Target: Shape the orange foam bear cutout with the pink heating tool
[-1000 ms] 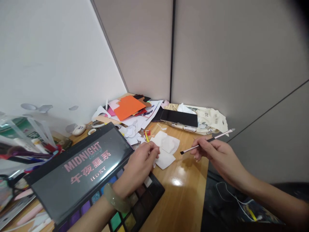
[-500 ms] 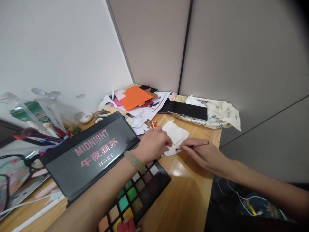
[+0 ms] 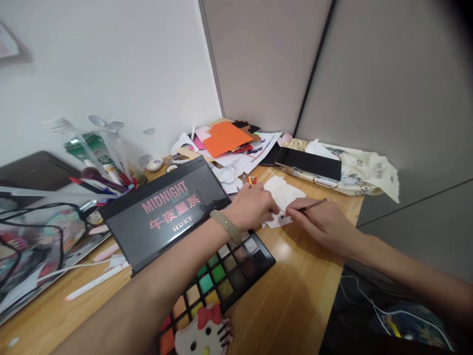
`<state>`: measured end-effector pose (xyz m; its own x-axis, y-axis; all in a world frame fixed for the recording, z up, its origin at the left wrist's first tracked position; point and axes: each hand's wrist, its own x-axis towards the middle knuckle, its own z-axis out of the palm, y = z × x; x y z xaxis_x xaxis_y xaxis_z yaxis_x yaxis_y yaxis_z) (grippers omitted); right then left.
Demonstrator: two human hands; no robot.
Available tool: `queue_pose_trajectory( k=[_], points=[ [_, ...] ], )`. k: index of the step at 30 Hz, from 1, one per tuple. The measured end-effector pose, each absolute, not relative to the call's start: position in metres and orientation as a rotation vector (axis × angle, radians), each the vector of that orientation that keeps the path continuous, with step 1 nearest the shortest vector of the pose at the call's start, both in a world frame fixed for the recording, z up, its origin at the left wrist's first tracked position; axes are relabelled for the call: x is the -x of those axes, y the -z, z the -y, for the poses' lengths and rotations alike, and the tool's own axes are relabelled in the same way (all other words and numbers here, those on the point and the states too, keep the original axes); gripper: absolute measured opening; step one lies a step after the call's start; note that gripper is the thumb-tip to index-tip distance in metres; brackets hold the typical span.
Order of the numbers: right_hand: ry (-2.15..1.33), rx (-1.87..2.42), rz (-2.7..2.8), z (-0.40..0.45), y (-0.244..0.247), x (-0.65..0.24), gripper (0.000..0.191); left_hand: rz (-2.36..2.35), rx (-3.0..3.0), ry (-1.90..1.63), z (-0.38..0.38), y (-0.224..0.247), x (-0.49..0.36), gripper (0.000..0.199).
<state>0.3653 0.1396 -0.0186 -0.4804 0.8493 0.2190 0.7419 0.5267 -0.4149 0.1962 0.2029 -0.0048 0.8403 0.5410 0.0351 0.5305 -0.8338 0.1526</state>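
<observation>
Desk: wood-toned top [image 3: 288,301], running from the lower left to right of centre in the frame.
Palette: open black palette [image 3: 173,214], left of centre; lid raised and lettered "MIDNIGHT", coloured pans in the base, partly covered by the left forearm.
Packet: soft cream packet [image 3: 369,172], right of centre, toward the back of the desk.
Right hand: right hand [image 3: 320,224], right of centre; fingers closed together in a pen-like grip on a thin brush [image 3: 314,204].
Left hand: left hand [image 3: 253,204], centre of the frame; fingers curled, with tips at the left part of a white tissue [image 3: 286,191]. Whether they pinch or only press it, cannot tell.
Cat-face piece: white cat-face piece [image 3: 194,335] with red bow, bottom of the frame, overlapping the palette's near edge in view.
Phone: dark-screened phone [image 3: 310,164], right of centre, lying on the packet.
Tissue: flat on the desk, just right of centre, between the hands.
Bracelet: pale green bangle [image 3: 226,226] around the left wrist.
Brush: slanted, dark tip over the tissue's lower part; contact cannot be confirmed.
</observation>
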Motion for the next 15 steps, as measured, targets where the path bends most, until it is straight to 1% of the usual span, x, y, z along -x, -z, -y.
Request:
queue_pose_trajectory(
  k=[9,15],
  points=[
    [-0.294,1.259,2.343,-0.147,0.022,-0.371,0.021,-0.865,-2.879,-0.109,-0.215,0.009,-0.202,0.014],
    [-0.379,1.353,2.351,-0.15,0.019,-0.374,0.021,-0.91,-2.799,-0.128,-0.216,0.011,-0.203,0.015]
  ],
)
